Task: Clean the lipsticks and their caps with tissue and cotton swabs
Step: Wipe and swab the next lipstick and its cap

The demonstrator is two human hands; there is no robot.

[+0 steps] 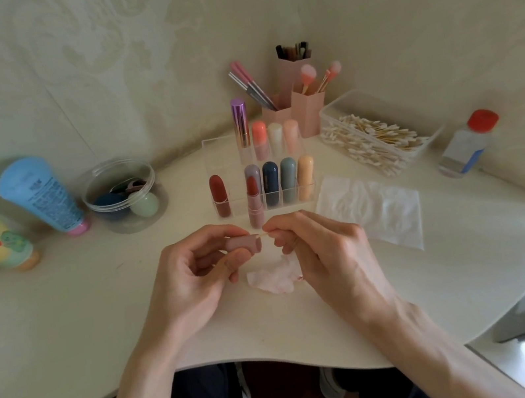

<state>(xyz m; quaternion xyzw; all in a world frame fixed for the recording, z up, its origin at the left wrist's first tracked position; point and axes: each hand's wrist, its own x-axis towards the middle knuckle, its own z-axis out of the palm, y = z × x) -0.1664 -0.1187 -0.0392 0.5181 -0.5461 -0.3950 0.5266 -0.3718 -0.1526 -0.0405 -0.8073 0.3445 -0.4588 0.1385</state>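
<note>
My left hand (194, 279) holds a dusty-pink lipstick cap (244, 244) on its side, open end to the right. My right hand (325, 250) pinches a cotton swab (264, 233) whose tip is at the cap's opening. The uncapped lipstick (253, 202), red bullet up, stands on the table just beyond my hands. A crumpled, pink-stained tissue (276, 276) lies under my hands. A flat clean tissue (374, 211) lies to the right. A clear box of cotton swabs (373, 140) sits at the back right.
A clear organiser (210, 145) holds several capped lipsticks, with a red one (219, 195) at its left. Pink brush holders (301, 105) stand behind. Two tubes (41, 194) and a clear round tub (121, 194) are at left; a red-capped bottle (467, 143) at right.
</note>
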